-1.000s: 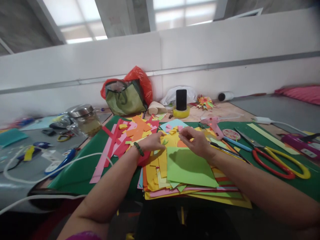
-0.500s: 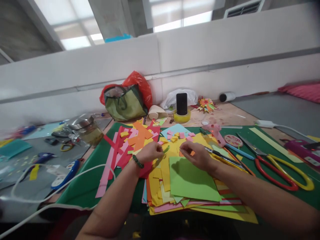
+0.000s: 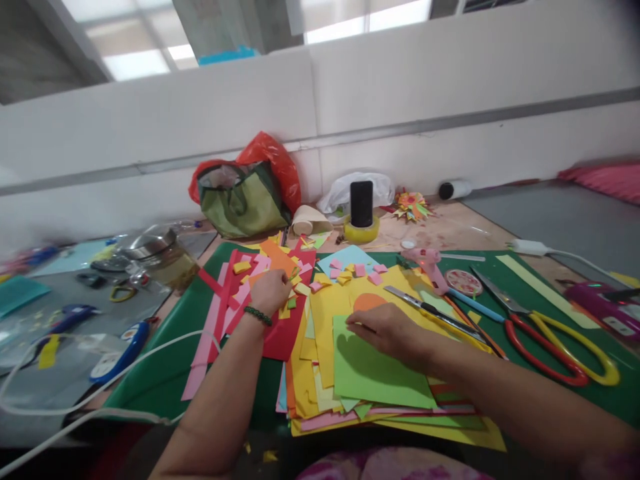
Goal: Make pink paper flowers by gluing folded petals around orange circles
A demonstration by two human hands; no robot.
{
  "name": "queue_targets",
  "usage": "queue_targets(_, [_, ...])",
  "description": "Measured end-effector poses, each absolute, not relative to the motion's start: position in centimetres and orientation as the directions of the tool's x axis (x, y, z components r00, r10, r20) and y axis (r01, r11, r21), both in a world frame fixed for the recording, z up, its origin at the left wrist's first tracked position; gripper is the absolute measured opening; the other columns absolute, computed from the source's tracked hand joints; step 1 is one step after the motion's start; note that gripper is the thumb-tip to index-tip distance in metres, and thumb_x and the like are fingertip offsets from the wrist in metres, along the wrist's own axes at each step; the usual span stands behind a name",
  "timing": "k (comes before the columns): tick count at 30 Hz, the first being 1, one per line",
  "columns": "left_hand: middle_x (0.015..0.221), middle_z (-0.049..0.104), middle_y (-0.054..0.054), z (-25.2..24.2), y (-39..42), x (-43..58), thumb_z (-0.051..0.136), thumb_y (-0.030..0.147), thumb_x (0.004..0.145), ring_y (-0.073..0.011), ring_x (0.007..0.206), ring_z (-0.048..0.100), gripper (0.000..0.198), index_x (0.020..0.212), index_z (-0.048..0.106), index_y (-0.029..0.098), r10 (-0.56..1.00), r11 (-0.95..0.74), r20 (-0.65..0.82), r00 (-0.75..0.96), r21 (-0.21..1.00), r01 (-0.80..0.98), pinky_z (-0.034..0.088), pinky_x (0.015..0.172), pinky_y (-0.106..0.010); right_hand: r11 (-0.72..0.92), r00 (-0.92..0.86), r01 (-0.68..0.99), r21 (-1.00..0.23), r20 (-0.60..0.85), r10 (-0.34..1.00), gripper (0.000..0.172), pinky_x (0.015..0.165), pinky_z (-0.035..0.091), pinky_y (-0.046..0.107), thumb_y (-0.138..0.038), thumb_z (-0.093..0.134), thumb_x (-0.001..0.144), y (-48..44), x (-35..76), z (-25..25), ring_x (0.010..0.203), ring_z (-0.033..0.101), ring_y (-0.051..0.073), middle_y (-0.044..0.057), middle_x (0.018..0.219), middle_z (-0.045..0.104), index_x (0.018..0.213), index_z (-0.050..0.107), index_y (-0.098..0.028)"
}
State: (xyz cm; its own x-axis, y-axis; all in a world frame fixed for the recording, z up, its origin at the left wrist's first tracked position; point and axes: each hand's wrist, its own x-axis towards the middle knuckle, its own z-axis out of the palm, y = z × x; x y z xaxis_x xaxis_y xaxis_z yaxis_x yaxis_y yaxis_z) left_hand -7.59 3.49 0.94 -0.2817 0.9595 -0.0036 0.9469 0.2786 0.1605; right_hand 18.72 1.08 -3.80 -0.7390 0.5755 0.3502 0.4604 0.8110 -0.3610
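My left hand (image 3: pixel 271 291) is curled over the red and orange paper strips (image 3: pixel 240 300) at the left of the pile, fingers pinched on a small scrap (image 3: pixel 292 301) I cannot name for sure. My right hand (image 3: pixel 385 330) rests knuckles up on the light green sheet (image 3: pixel 375 373), fingertips at its top edge below an orange paper disc (image 3: pixel 369 301). The green sheet tops a stack of yellow, pink and orange papers (image 3: pixel 320 333). Small pink and yellow squares (image 3: pixel 357 270) lie scattered beyond.
Red and yellow scissors (image 3: pixel 550 333), a craft knife (image 3: pixel 425 308) and a pink glue gun (image 3: pixel 427 263) lie right on the green mat (image 3: pixel 165 360). A phone on a tape roll (image 3: pixel 362 210), a green bag (image 3: pixel 240 200) and a glass jar (image 3: pixel 160 257) stand behind. White cable (image 3: pixel 100 400) runs left.
My left hand moved left and away onto the red and orange strips. My right hand dropped down onto the top edge of the green sheet, uncovering the orange disc.
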Motion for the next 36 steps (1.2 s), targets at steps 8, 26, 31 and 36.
queue_targets(8, [0.115, 0.071, -0.011, 1.5, 3.4, -7.8, 0.054, 0.042, 0.081, -0.0303, 0.105, 0.065, 0.04, 0.111, 0.069, 0.02, 0.955, 0.297, -0.031, -0.296, 0.133, 0.946, 0.049, 0.08, -0.034, 0.875, -0.884, 0.467, -0.131, -0.09, 0.458, 0.03, 0.055, 0.033, 0.026, -0.006, 0.052, 0.085, -2.7, 18.8, 1.8, 0.075, 0.064, 0.019, 0.011, 0.091, 0.07, 0.11, 0.064, -0.014])
queue_targets(26, [0.131, 0.059, -0.018, 3.6, -4.2, -0.2, 0.066, 0.053, 0.078, -0.0348, 0.121, 0.054, 0.069, 0.134, 0.051, 0.015, 0.907, -0.376, -0.142, 0.397, 0.153, 0.914, 0.044, 0.099, -0.041, 0.594, -0.618, 0.77, -0.232, -0.042, 0.785, 0.071, 0.1, 0.047, 0.048, -0.049, 0.078, 0.07, -7.3, 25.4, -1.1, 0.122, 0.055, 0.035, 0.019, 0.132, 0.059, 0.13, 0.058, -0.017])
queue_targets(31, [0.131, 0.056, -0.021, 1.2, -3.0, 0.2, 0.083, 0.035, 0.057, -0.0374, 0.123, 0.051, 0.089, 0.136, 0.047, 0.012, 0.925, -0.212, -0.199, 0.324, 0.437, 0.874, 0.043, 0.1, -0.042, 0.56, -0.587, 0.788, -0.257, -0.039, 0.808, 0.055, 0.098, 0.05, 0.048, -0.037, 0.075, 0.078, -8.2, 24.8, -1.9, 0.125, 0.053, 0.034, 0.021, 0.135, 0.056, 0.127, 0.06, -0.016])
queue_targets(36, [0.07, 0.063, -0.002, 0.7, -2.5, 0.0, 0.06, 0.024, 0.076, -0.0197, 0.067, 0.061, 0.025, 0.098, 0.064, 0.013, 0.949, -0.12, -0.176, 0.26, 0.56, 0.82, 0.046, 0.059, -0.028, 0.576, -0.593, 0.746, -0.334, 0.061, 0.803, 0.059, 0.097, 0.051, 0.049, -0.039, 0.074, 0.077, -8.2, 25.7, -3.3, 0.125, 0.054, 0.034, 0.02, 0.136, 0.056, 0.13, 0.058, -0.017])
